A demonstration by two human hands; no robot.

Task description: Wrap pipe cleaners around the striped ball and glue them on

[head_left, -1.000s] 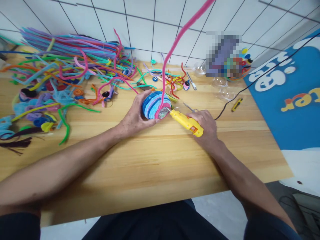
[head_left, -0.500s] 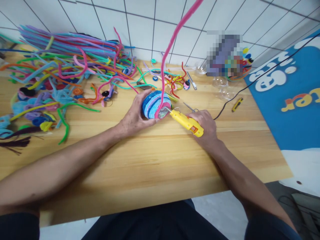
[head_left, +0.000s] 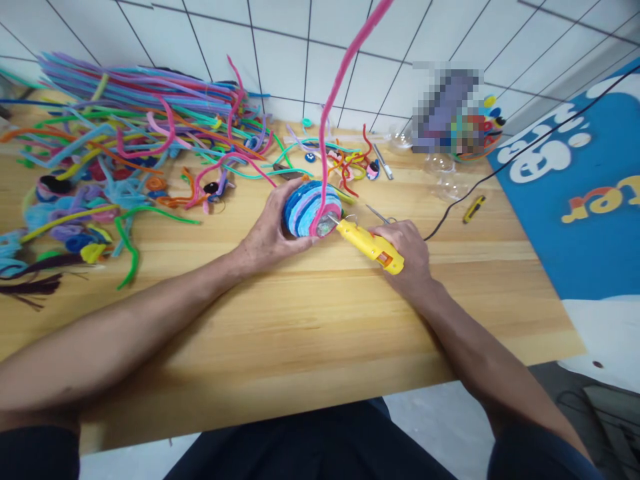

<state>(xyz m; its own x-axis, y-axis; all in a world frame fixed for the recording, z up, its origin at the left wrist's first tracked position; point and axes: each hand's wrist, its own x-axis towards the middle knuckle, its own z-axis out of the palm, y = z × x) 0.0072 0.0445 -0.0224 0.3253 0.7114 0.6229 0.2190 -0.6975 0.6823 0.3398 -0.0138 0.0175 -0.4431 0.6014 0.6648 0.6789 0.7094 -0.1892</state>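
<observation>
Over the wooden table (head_left: 280, 333), my left hand (head_left: 273, 230) is closed around a ball wrapped in pipe cleaners (head_left: 303, 210), banded in blue, light blue and lilac. A pink pipe cleaner (head_left: 327, 120) rises from the ball, its lower end curled round a bare greyish patch on the ball's right side. My right hand (head_left: 407, 250) grips a yellow hot glue gun (head_left: 370, 243). The gun's nozzle points left and reaches the bare patch; whether it touches is unclear. Part of the gun's handle is hidden by my fingers.
Loose pipe cleaners (head_left: 100, 147) heap at the left, with a bundle (head_left: 140, 90) behind them. Scissors (head_left: 377, 213) lie just beyond my right hand. A black cord (head_left: 465, 193) crosses the right side near a yellow utility knife (head_left: 474, 209). The tiled wall (head_left: 280, 40) bounds the back.
My right hand and the glue gun have shifted slightly left, the nozzle moving further across the bare patch. The pink pipe cleaner's upper part has swung a little left. My left hand stays put.
</observation>
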